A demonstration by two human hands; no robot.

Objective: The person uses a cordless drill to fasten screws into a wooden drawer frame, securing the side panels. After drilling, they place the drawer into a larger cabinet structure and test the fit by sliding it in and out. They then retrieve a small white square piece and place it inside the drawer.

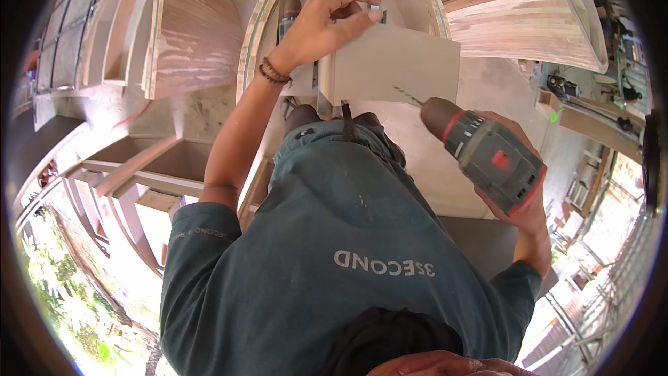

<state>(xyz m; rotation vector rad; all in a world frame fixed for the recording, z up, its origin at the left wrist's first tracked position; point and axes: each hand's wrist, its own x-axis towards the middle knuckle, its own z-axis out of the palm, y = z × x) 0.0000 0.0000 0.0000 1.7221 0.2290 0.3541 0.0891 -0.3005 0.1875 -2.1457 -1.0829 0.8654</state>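
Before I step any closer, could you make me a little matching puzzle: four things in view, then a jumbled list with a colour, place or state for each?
Things:
1. Right hand
2. Bracelets
3. T-shirt
4. Panel

Descriptions:
A. Dark teal
B. Straight-edged and greyish tan
C. Wrapped around a power drill
D. Worn on the left wrist

Right pairs: 1-C, 2-D, 3-A, 4-B
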